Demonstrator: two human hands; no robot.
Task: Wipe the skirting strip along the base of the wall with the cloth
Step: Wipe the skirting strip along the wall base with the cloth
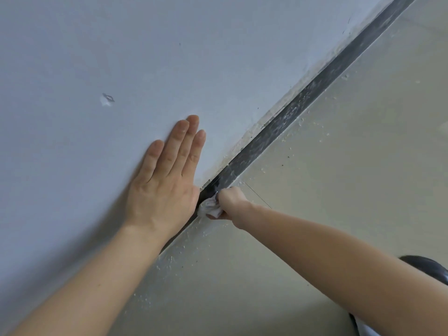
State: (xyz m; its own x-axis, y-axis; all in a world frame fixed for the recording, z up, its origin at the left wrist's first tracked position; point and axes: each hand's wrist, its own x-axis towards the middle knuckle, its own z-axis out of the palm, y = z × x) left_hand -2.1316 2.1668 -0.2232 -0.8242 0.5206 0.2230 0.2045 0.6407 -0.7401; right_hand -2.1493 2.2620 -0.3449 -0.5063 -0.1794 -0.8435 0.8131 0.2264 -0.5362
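Pale blue-grey painted wall (97,57) above the dark narrow skirting strip (303,100). Left hand (162,187) lies flat on the wall just above the strip, fingers straight and together. Small crumpled white cloth (210,207) is pressed on the strip, bunched in the right hand (231,201), fingers curled round it. Beige speckled floor (339,178) below the strip. Risk: the dusty white residue ahead may smear, and the small wad could slip from the grip.

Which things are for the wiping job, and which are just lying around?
For the job: cloth, gripped by the right hand; dark skirting strip; left hand, flat on the wall.
Just there: chip in the wall; white specks on the floor; dark thing at bottom right, unclear.
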